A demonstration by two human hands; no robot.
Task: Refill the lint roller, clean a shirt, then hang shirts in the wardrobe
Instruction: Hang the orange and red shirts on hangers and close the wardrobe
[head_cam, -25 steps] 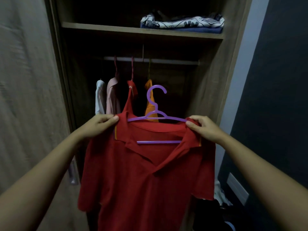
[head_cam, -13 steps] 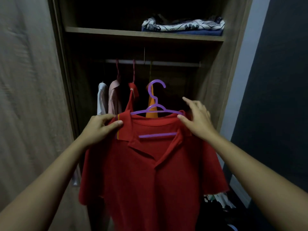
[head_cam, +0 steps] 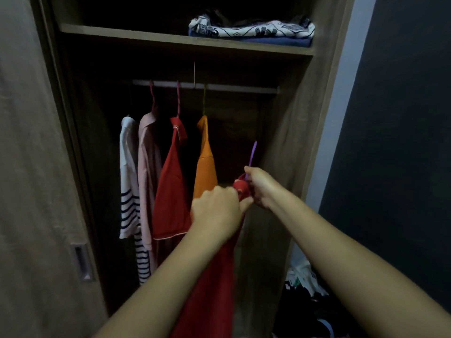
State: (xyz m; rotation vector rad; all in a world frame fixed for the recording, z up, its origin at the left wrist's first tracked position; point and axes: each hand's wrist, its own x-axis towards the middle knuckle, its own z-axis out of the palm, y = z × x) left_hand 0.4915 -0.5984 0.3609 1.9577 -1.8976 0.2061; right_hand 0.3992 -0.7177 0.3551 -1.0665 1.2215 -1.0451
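A red polo shirt (head_cam: 214, 284) hangs edge-on from a purple hanger (head_cam: 252, 156), whose hook points up, well below the wardrobe rail (head_cam: 234, 87). My right hand (head_cam: 262, 185) grips the hanger's neck at the shirt's collar. My left hand (head_cam: 217, 209) pinches the near shoulder of the shirt just left of it. On the rail hang a striped white shirt (head_cam: 129, 191), a pink shirt (head_cam: 147, 172), a red shirt (head_cam: 172, 189) and an orange shirt (head_cam: 205, 162). The rail to the right of the orange shirt is bare.
The sliding wardrobe door (head_cam: 36, 191) with a recessed handle (head_cam: 81, 263) stands at the left. Folded patterned cloth (head_cam: 251, 30) lies on the upper shelf (head_cam: 170, 40). A pile of clothes (head_cam: 305, 289) sits on the floor at the lower right, beside a dark wall (head_cam: 402, 142).
The red shirt has turned from facing me to edge-on and moved right, toward the wardrobe. My right hand shifted from the shoulder to the hanger's neck. Both hands came closer together.
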